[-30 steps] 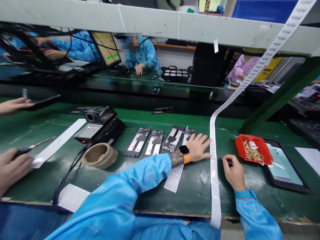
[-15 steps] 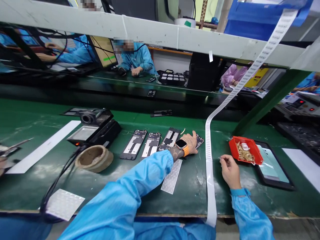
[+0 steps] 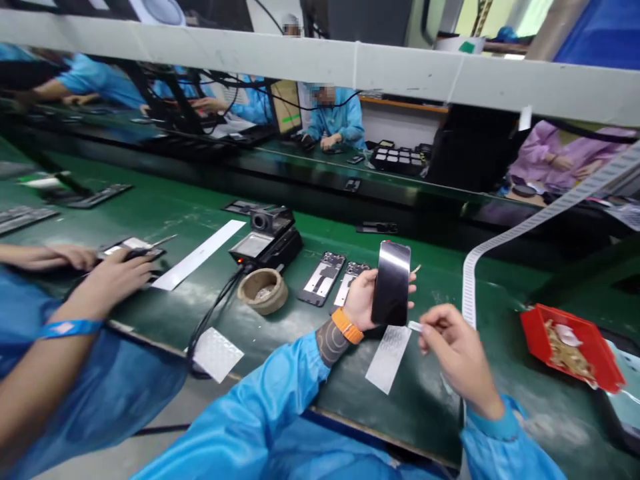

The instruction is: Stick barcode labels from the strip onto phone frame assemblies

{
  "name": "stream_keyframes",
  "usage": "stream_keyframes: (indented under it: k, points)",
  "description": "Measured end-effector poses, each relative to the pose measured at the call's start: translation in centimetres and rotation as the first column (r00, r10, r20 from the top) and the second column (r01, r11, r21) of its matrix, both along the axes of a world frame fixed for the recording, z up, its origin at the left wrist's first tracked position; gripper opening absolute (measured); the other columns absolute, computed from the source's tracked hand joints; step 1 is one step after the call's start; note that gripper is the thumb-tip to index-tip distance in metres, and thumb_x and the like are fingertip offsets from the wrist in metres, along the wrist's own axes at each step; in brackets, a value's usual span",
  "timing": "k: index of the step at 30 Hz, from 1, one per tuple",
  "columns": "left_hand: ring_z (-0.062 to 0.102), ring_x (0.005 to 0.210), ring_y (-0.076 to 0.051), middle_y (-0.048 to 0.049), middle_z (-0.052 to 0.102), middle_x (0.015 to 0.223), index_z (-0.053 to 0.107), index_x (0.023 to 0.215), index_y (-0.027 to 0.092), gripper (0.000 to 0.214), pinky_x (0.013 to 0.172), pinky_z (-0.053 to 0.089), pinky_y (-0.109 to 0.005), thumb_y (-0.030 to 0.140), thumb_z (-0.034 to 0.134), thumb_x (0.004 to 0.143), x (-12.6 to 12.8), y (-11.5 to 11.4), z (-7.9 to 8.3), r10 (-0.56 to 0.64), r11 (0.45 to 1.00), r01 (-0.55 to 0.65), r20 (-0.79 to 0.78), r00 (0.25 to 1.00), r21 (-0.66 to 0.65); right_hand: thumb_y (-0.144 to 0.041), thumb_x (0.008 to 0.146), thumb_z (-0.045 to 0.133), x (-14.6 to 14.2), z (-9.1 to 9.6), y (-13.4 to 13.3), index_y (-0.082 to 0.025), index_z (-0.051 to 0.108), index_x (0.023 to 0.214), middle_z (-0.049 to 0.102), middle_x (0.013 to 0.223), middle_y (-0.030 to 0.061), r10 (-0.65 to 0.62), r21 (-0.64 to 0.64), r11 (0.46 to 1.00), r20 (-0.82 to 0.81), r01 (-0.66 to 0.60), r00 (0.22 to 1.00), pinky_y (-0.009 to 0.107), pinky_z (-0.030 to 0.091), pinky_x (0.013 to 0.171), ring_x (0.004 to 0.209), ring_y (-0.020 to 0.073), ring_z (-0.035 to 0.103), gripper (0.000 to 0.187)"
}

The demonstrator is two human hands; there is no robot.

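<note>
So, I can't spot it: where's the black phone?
The black phone is upright in the left hand, mid head view, beside the right hand pinching a label.

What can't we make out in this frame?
Head view only:
- Far side of the dark panel: faces away from the camera.
- Print on the small white label pinched by the right hand: too small.
- Phone frames: the second is half hidden behind the left hand.
- Red tray contents: blurred.
- Label strip: lower end hidden behind the right hand.
</note>
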State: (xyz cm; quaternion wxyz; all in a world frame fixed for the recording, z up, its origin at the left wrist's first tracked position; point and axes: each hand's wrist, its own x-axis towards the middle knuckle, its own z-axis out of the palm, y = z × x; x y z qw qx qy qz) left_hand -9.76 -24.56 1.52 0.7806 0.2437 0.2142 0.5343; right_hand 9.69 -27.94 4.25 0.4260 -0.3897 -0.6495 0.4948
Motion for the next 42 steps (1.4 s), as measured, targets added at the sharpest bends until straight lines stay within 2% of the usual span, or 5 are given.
stream_keyframes:
  k: [5, 18, 27, 32, 42]
  points:
    - [0.064, 0.109, -0.027, -0.0166, 0.064, 0.127, 0.063, 0.123, 0.011, 0.083, 0.098, 0.047, -0.041, 0.072, 0.015, 0.093, -0.7, 0.2, -1.5, 0.136, 0.985, -0.129, 0.054, 0.989, -0.114, -0.036, 0.090, 0.059, -6.3, -1.6, 0.6, -0.021, 0.052, 0.083, 0.053, 0.067, -0.0031, 0.112, -0.015, 0.994, 0.147, -0.111, 0.983, 0.023, 0.042, 0.052, 0.056, 0.0114, 0.051, 0.018]
    - [0.065, 0.083, -0.023, -0.0148, 0.071, 0.096, 0.068, 0.113, 0.011, 0.079, 0.084, 0.050, -0.037, 0.070, 0.020, 0.094, -0.3, -0.6, -1.8, 0.023, 0.985, -0.004, 0.106, 0.994, -0.174, -0.032, 0.091, 0.056, -6.5, -1.9, 0.9, -0.023, 0.052, 0.084, 0.054, 0.065, -0.0037, 0.084, 0.100, 0.986, 0.402, -0.135, 0.912, 0.023, 0.041, 0.053, 0.056, 0.0122, 0.053, 0.013]
    - [0.062, 0.074, -0.016, -0.0082, 0.067, 0.089, 0.066, 0.107, 0.013, 0.054, 0.066, 0.049, -0.026, 0.060, 0.042, 0.094, 0.0, -1.1, -0.4, 0.260, 0.941, -0.236, 0.070, 0.963, -0.244, -0.050, 0.083, 0.068, -4.4, -3.2, 1.7, -0.023, 0.053, 0.087, 0.052, 0.062, -0.0041, -0.251, 0.347, 0.936, 0.539, 0.060, 0.804, 0.027, 0.042, 0.053, 0.054, 0.0149, 0.052, 0.031]
    - [0.061, 0.083, -0.013, -0.0010, 0.065, 0.092, 0.060, 0.104, 0.018, 0.042, 0.074, 0.048, -0.022, 0.036, 0.082, 0.072, 0.8, -1.2, -1.3, 0.497, 0.842, -0.537, -0.326, 0.805, -0.043, -0.044, 0.091, 0.059, -3.6, -3.7, 1.8, -0.023, 0.052, 0.128, 0.067, 0.116, 0.0123, -0.022, 0.097, 0.995, 0.314, -0.009, 0.949, 0.036, 0.057, 0.079, 0.098, 0.0235, 0.068, 0.043]
    - [0.066, 0.100, -0.025, -0.0122, 0.071, 0.108, 0.058, 0.128, 0.016, 0.066, 0.091, 0.048, -0.038, 0.067, 0.030, 0.096, 0.4, -0.7, -1.4, 0.155, 0.974, -0.155, -0.010, 0.988, -0.168, -0.047, 0.081, 0.072, -4.5, -4.7, 2.4, -0.022, 0.053, 0.110, 0.074, 0.094, 0.0058, 0.004, -0.380, 0.923, -0.144, -0.059, 0.990, 0.033, 0.058, 0.064, 0.075, 0.0213, 0.072, 0.043]
